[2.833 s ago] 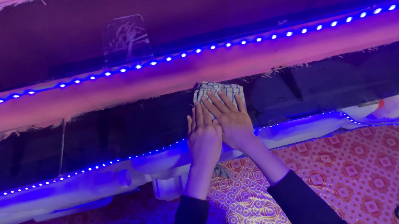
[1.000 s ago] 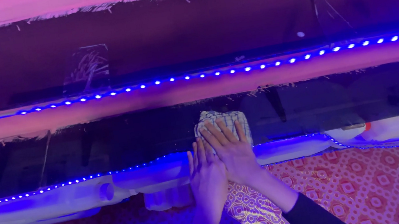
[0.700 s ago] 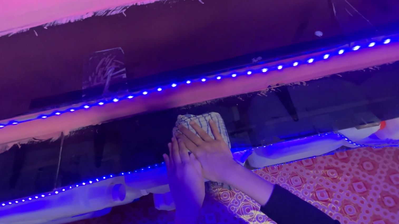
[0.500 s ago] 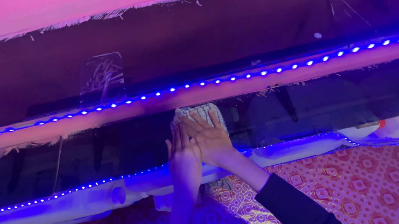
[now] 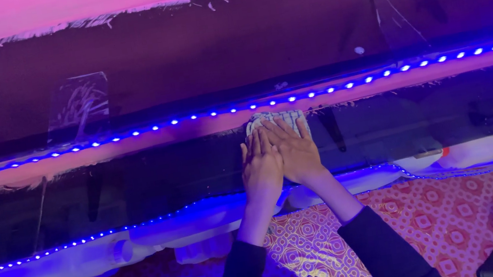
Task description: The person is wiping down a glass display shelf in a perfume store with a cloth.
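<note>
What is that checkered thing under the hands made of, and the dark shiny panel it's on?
The checkered pad looks like soft woven cloth: it shows a grid weave and bunches under the left hand and right hand. The dark panel looks like glass or glossy plastic, smooth and reflecting the blue lights; which one is hard to tell.

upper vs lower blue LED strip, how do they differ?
The upper LED strip runs nearly straight above the hands and cloth; the lower LED strip sits below them and wavers. Upper dots look larger and wider spaced, lower ones finer. Both glow blue.
</note>
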